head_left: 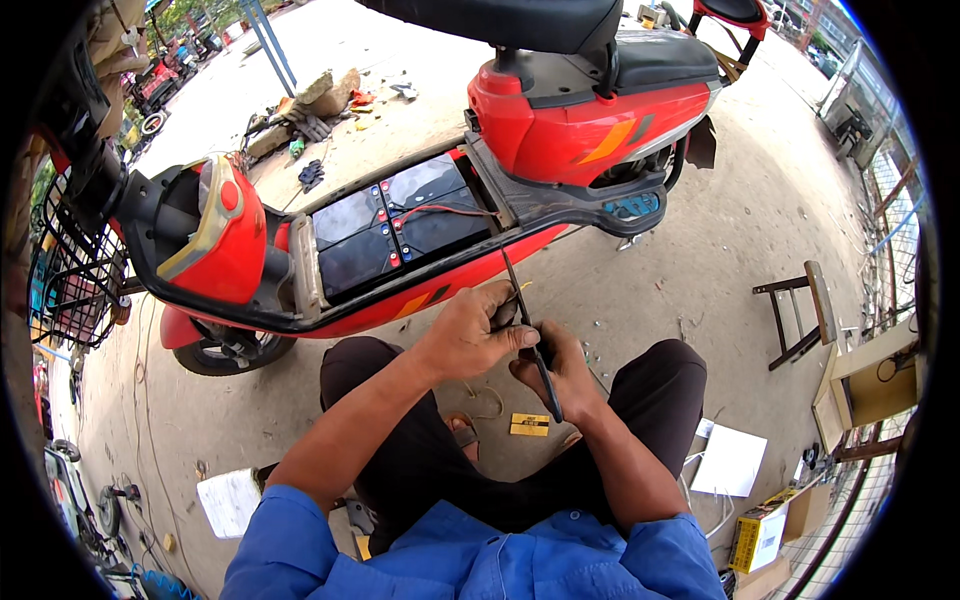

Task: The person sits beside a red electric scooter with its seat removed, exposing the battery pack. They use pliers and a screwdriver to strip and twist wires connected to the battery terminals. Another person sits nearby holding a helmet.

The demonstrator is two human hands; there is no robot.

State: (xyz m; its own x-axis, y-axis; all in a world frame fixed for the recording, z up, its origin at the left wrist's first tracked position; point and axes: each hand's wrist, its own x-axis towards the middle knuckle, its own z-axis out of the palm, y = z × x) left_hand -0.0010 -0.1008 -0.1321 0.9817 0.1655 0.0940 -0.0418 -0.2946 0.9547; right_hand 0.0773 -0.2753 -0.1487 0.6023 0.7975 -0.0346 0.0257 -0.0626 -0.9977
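Left hand (472, 328) has a dark strip (545, 376) pinched under the thumb, this side of the scooter (540, 120). Right hand (568, 372) is curled round its lower half, probably just steadying it.

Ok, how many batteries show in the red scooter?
4, in the floor compartment of the red scooter, by image position: upper-left battery, lower-left battery, upper-right battery, lower-right battery. More may be hidden underneath.

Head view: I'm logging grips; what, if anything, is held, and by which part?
A thin dark strip, held near its middle by the left hand; whether the right hand grips it is unclear.
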